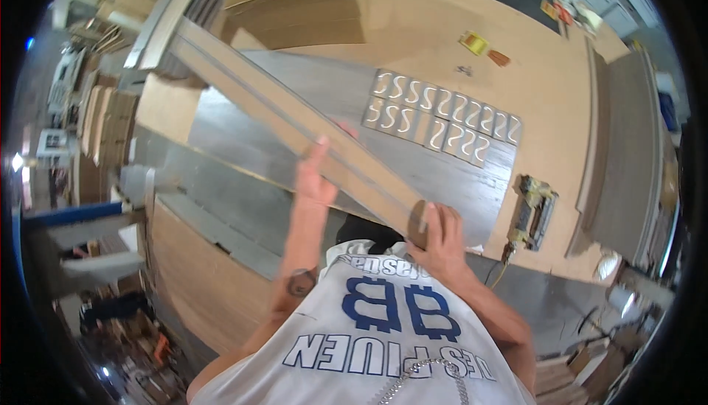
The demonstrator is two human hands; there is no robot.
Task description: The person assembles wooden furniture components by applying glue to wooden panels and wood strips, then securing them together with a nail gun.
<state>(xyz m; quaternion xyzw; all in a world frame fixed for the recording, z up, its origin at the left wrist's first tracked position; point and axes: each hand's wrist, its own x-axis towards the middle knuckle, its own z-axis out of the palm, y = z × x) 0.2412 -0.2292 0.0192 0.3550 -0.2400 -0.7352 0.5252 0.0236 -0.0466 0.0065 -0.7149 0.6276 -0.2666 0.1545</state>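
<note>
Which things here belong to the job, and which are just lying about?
Seemingly the job's:
- board, with the left hand along it and the right hand at its near end
- tiles with white squiggles
- nail gun, perhaps

Probably just lying about:
- box
- yellow item
- pliers-like red tool

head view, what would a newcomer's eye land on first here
Probably the long, striped board, slanting from upper left to lower centre, with the left hand partway along it and the right hand at its near end. Next, the small pieces with white squiggles, in two rows on the grey sheet right of the board, and the power tool farther right.
</note>
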